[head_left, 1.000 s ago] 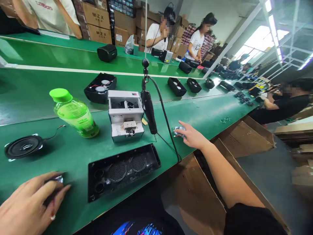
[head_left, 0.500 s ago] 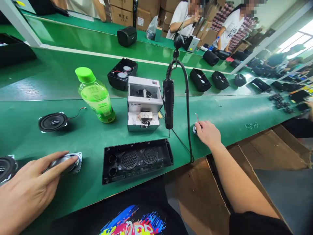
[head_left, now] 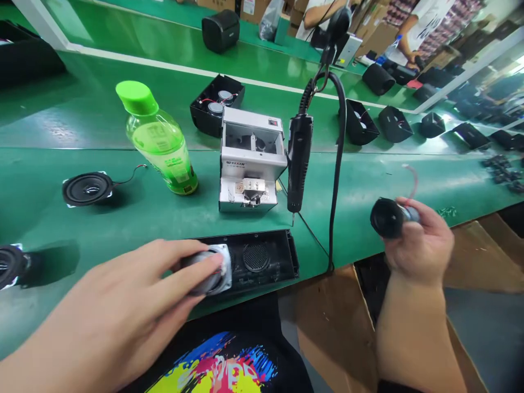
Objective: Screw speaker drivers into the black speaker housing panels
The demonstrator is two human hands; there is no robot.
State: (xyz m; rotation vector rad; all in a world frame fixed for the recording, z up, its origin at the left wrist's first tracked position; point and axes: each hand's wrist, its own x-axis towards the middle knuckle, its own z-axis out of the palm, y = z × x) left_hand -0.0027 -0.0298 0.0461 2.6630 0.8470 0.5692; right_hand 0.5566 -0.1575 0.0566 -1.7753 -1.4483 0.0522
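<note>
My left hand (head_left: pixel 151 295) is closed on a speaker driver (head_left: pixel 223 270) with a pale square frame, held over the left end of a black speaker housing (head_left: pixel 278 267). Part of the housing is hidden by that hand; one round mesh grille shows to the right. My right hand (head_left: pixel 421 240) grips a small speaker driver (head_left: pixel 387 218) by its magnet end, its black cone turned to the left. A thin red wire rises from this driver. Between the hands, a black electric screwdriver (head_left: pixel 300 164) hangs upright, its bit above the table.
Behind the housing stands a grey screw feeder (head_left: pixel 251 164), with a green-capped bottle (head_left: pixel 159 144) to its left. Loose speaker drivers (head_left: pixel 88 188) lie at left. Black speaker boxes (head_left: pixel 216 103) line the back. Small screws (head_left: pixel 446 211) lie at right; cardboard (head_left: pixel 327 316) is below the edge.
My left hand has carried its speaker driver rightward over the housing. My right hand has lifted the small driver off the table and moved right. The camera view has tilted down.
</note>
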